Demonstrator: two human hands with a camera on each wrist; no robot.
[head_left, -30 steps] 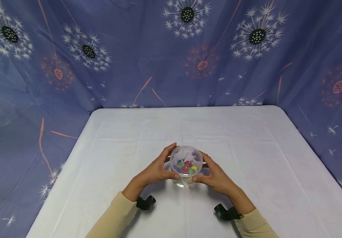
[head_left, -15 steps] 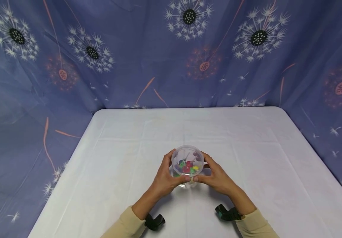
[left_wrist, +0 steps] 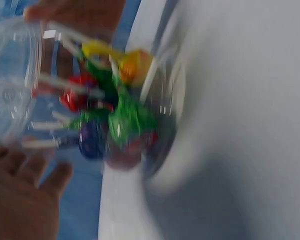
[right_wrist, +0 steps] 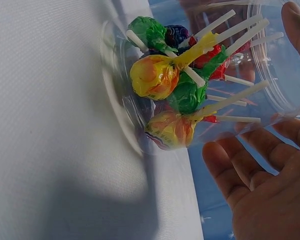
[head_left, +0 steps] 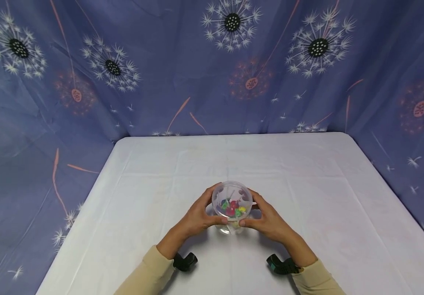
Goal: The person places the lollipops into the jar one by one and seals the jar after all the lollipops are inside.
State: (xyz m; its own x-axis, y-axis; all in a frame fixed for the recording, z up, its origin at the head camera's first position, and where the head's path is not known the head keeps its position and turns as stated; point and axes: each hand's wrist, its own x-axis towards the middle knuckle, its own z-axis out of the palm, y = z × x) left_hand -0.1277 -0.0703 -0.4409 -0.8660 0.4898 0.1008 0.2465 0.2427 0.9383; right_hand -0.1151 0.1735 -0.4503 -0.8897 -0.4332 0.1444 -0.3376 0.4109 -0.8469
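Note:
A clear plastic jar with a round clear lid stands upright on the white table, close in front of me. Inside are several lollipops in yellow, green, red and dark blue wrappers, such as a yellow lollipop and a green lollipop, with white sticks. My left hand grips the jar's top from the left, thumb at the front and fingers behind. From the right, my right hand holds the same upper part, its thumb near the left one. The left wrist view is blurred.
The white-covered table reaches back to a blue dandelion-print curtain, which also hangs along both sides. A black wrist camera sits below my left wrist, and another black camera is below my right.
My left hand turned around the jar's top, its thumb going right towards the right thumb, then part of the way back left. The right hand and the jar stayed nearly still.

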